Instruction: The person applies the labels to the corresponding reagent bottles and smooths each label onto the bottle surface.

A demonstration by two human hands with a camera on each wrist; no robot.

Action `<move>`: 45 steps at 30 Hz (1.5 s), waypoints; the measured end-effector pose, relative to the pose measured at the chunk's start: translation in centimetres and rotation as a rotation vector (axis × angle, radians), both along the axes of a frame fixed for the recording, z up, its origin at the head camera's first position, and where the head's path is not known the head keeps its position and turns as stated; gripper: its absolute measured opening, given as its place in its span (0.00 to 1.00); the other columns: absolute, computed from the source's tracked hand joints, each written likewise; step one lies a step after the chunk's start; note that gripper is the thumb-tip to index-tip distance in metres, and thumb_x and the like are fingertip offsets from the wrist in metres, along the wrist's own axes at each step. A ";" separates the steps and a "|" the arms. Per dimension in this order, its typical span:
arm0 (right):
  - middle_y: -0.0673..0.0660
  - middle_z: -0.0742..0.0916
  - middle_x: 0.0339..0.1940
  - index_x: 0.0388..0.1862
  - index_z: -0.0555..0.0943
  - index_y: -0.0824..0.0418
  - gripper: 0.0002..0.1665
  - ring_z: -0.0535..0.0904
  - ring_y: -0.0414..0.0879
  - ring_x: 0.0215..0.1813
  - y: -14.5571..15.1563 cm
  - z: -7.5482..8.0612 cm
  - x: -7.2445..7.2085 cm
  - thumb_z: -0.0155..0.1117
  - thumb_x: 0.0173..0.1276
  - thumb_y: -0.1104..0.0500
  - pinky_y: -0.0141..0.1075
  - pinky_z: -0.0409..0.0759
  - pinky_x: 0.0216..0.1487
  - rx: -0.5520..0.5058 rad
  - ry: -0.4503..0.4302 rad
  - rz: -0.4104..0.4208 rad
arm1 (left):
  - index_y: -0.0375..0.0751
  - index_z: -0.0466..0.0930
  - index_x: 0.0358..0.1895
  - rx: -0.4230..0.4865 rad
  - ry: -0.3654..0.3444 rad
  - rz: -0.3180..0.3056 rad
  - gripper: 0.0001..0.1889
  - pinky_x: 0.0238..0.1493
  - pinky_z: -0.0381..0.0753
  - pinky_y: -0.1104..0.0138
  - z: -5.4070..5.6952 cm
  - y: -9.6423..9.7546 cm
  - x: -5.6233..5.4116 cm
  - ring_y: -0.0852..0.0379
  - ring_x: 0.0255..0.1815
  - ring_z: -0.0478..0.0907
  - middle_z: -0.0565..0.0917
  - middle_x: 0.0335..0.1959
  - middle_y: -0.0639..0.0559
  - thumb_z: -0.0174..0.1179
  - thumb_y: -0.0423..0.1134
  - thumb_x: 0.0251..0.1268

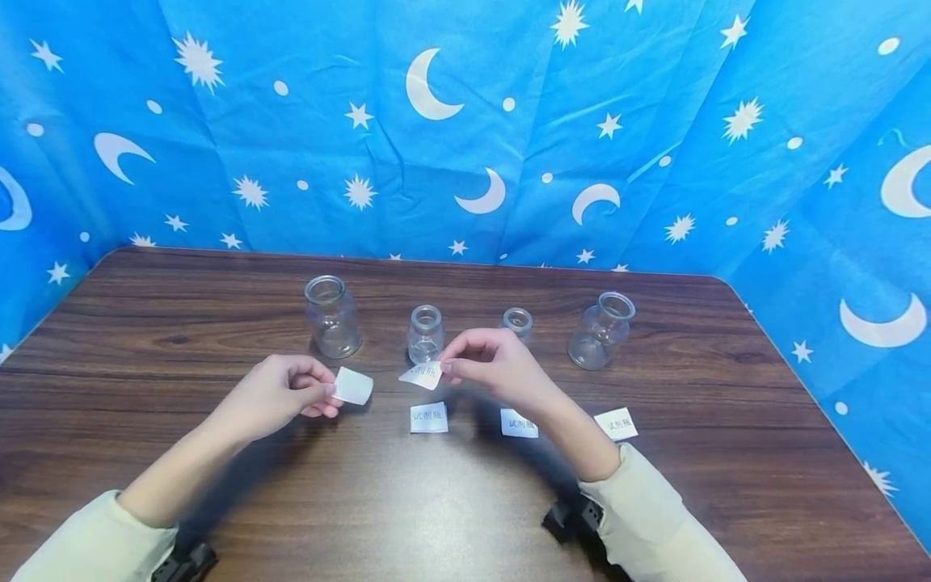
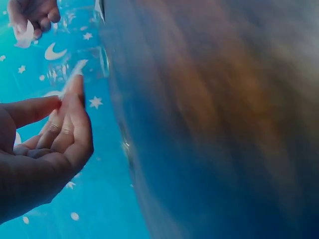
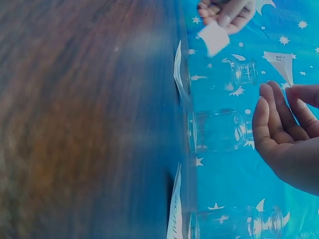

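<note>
My left hand (image 1: 272,396) pinches a blank white slip of paper (image 1: 354,386) between thumb and fingers, over the table in front of the left large glass jar (image 1: 336,327). My right hand (image 1: 505,372) pinches a white label (image 1: 422,375) with handwritten characters by its right corner. That label is bent and overlaps the foot of a small glass bottle (image 1: 425,331) in the head view. The two papers are apart from each other. In the right wrist view the label (image 3: 280,64) hangs from thumb and fingertip, its writing partly visible.
Another small bottle (image 1: 518,320) stands partly hidden behind my right hand, with a large jar (image 1: 602,330) to its right. Three written labels lie in a row nearer me: one left (image 1: 429,418), one middle (image 1: 518,423), one right (image 1: 617,423). A blue curtain (image 1: 465,145) backs the wooden table.
</note>
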State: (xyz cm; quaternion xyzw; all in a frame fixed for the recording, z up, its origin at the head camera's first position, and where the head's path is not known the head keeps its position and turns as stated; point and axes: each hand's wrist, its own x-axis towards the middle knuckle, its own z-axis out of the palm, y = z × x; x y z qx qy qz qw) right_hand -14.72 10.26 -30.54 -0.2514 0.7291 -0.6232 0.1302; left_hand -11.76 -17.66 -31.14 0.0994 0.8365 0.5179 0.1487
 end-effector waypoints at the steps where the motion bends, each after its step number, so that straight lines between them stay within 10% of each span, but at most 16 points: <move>1: 0.67 0.82 0.32 0.35 0.79 0.71 0.05 0.77 0.61 0.35 0.0 0.0 -0.1 0.58 0.62 0.69 0.51 0.76 0.41 0.006 0.002 0.003 | 0.22 0.74 0.39 -0.021 -0.005 0.002 0.07 0.33 0.80 0.65 -0.1 -0.3 0.0 0.53 0.30 0.82 0.83 0.28 0.41 0.51 0.26 0.63; 8: 0.65 0.82 0.32 0.35 0.79 0.70 0.05 0.77 0.62 0.35 0.2 -0.3 -0.4 0.58 0.62 0.69 0.50 0.76 0.41 0.034 -0.007 0.014 | 0.28 0.78 0.36 -0.256 0.025 -0.021 0.09 0.28 0.78 0.66 -0.6 -2.0 -0.1 0.57 0.27 0.80 0.82 0.25 0.50 0.55 0.33 0.61; 13: 0.69 0.81 0.33 0.35 0.79 0.71 0.05 0.76 0.65 0.36 0.2 -0.2 -0.3 0.57 0.62 0.69 0.51 0.76 0.41 0.037 -0.019 0.017 | 0.36 0.80 0.37 -0.380 0.215 -0.001 0.08 0.31 0.72 0.63 0.5 -1.4 0.3 0.59 0.28 0.76 0.80 0.24 0.56 0.58 0.38 0.61; 20: 0.61 0.82 0.28 0.33 0.78 0.73 0.05 0.79 0.57 0.33 -0.5 0.0 -0.1 0.57 0.60 0.71 0.46 0.77 0.39 0.030 -0.021 0.013 | 0.41 0.81 0.38 -0.227 0.448 -0.030 0.07 0.36 0.76 0.65 2.1 2.4 0.8 0.61 0.32 0.77 0.81 0.29 0.59 0.62 0.39 0.58; 27: 0.60 0.82 0.27 0.32 0.78 0.74 0.04 0.79 0.52 0.31 -1.1 0.2 -0.1 0.57 0.60 0.72 0.43 0.78 0.38 0.003 -0.002 0.038 | 0.39 0.80 0.33 -0.096 0.479 -0.050 0.05 0.32 0.77 0.69 2.0 4.8 0.6 0.62 0.29 0.77 0.81 0.27 0.57 0.65 0.32 0.53; 45: 0.67 0.81 0.27 0.30 0.77 0.74 0.03 0.78 0.53 0.30 -1.5 0.2 -0.1 0.57 0.57 0.73 0.48 0.77 0.37 -0.012 0.007 0.023 | 0.41 0.79 0.32 -0.091 0.496 -0.048 0.05 0.32 0.77 0.68 1.4 5.1 0.4 0.62 0.29 0.76 0.80 0.28 0.57 0.64 0.30 0.53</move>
